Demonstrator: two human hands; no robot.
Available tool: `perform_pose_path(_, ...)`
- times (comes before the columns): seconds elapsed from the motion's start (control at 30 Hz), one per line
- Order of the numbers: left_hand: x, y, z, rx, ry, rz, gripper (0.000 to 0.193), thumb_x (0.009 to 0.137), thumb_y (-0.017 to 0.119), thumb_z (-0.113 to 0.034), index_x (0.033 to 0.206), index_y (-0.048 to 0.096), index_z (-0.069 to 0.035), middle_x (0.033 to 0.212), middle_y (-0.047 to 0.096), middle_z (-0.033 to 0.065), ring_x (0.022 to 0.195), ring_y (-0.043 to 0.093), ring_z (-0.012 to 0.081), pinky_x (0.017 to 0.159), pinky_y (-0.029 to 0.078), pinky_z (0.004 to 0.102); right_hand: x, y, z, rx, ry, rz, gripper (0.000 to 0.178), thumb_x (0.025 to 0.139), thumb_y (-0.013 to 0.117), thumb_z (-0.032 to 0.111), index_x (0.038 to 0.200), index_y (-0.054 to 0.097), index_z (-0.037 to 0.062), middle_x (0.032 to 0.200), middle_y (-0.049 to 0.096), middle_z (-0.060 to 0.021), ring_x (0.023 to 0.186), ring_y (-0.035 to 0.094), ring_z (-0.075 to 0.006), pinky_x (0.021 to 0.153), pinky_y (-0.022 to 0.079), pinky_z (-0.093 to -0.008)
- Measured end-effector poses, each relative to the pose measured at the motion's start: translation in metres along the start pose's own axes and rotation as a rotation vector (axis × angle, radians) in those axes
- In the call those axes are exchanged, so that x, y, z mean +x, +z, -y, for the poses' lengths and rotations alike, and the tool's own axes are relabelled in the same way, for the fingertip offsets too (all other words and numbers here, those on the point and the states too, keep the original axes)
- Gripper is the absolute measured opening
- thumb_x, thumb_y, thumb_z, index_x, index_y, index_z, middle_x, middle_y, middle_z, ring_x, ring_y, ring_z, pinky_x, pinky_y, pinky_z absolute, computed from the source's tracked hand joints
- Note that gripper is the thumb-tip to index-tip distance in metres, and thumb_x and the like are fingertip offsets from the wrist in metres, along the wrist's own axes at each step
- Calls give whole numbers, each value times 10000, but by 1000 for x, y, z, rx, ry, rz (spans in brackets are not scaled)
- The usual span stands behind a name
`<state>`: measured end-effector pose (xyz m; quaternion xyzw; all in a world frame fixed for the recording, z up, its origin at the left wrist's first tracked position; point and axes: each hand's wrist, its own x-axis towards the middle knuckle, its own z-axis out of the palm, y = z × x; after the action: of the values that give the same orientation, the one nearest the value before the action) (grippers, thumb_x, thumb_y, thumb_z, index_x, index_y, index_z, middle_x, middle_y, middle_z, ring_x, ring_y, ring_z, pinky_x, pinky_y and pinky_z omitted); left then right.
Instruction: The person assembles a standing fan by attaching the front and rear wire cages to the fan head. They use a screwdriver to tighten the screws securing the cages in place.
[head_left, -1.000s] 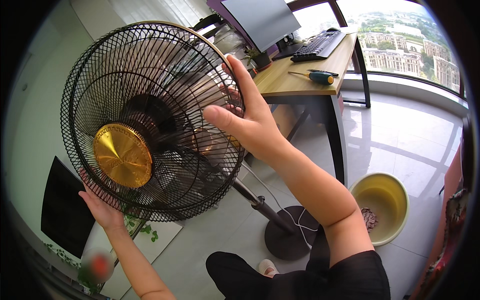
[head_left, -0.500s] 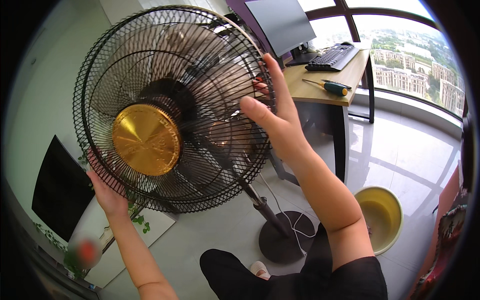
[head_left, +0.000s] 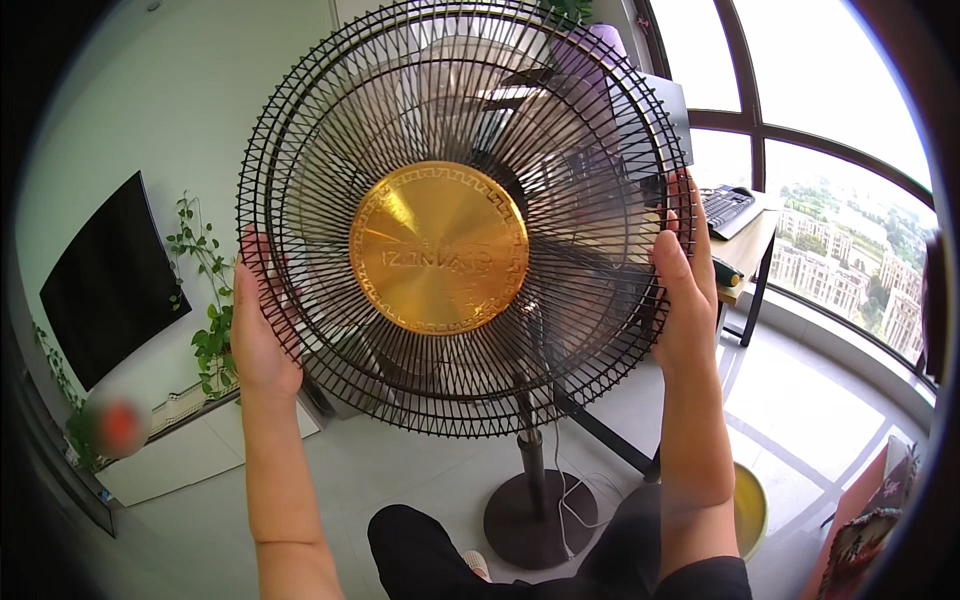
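Observation:
A standing fan's round black wire grille point(head_left: 430, 395) fills the middle of the view, with a gold disc point(head_left: 438, 248) at its centre. My left hand point(head_left: 265, 345) grips its left rim, fingers partly behind the wires. On the right rim, my right hand point(head_left: 685, 300) holds on with the thumb in front. Dark blades show dimly through the wires. Below the grille stands the fan's pole point(head_left: 533, 462) on a round dark base point(head_left: 515, 520). Whether the front grille is fastened to the fan cannot be made out.
A pale cord point(head_left: 562, 500) lies over the base. The desk point(head_left: 745, 245) with a keyboard point(head_left: 728, 207) and a green-handled screwdriver point(head_left: 728, 272) is at right, beside a large window. A yellow tub point(head_left: 750, 510) sits behind my right arm. Leafy vines point(head_left: 212, 345) hang near the television point(head_left: 115, 285).
The grille has swung rightward and upward in the view and now faces me more squarely. Both hands stay on its rim; my right hand now sits upright at its side.

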<state>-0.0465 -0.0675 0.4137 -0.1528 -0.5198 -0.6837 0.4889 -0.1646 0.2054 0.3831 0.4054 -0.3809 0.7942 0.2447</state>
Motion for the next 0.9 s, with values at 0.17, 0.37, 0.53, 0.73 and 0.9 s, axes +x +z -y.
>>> perform_pose_path(0.17,-1,-4,-1,-16,-8,43,401,927,347,-313,1210,413,-38,1118,514,55,993,508,158,861,421,303,8,-21,-14,148,-28,161,539,891,397,281,1329,221,20,1228,407,-102,1060,466,-152,842,418,-267)
perform_pose_path(0.37,-27,-13,2,166,179,-40,530,911,355,-339,1330,232,-38,1314,335,65,1169,359,186,978,278,319,-16,-35,-23,-175,-99,-146,563,879,408,328,1330,245,34,1243,396,-71,1050,413,-119,898,289,-238)
perform_pose_path(0.53,-75,-26,16,80,228,-11,742,804,569,-399,1300,231,36,1254,370,97,1122,382,165,935,295,268,-58,-59,-33,-55,-109,-108,602,870,433,365,1330,237,30,1232,404,-76,1021,436,-141,873,328,-259)
perform_pose_path(0.73,-105,-58,17,61,12,-88,626,517,801,-449,861,462,-50,638,399,-64,524,335,21,446,234,174,-74,-91,-37,-232,-63,98,688,817,496,468,1277,317,-12,1131,474,-89,978,473,-174,868,372,-302)
perform_pose_path(0.9,-115,-88,26,38,-64,-78,500,500,833,-304,733,437,-107,601,365,-90,509,300,10,440,208,167,4,-81,16,-605,-318,16,569,861,372,458,1193,439,1,1164,480,-114,1019,449,-169,848,358,-297)
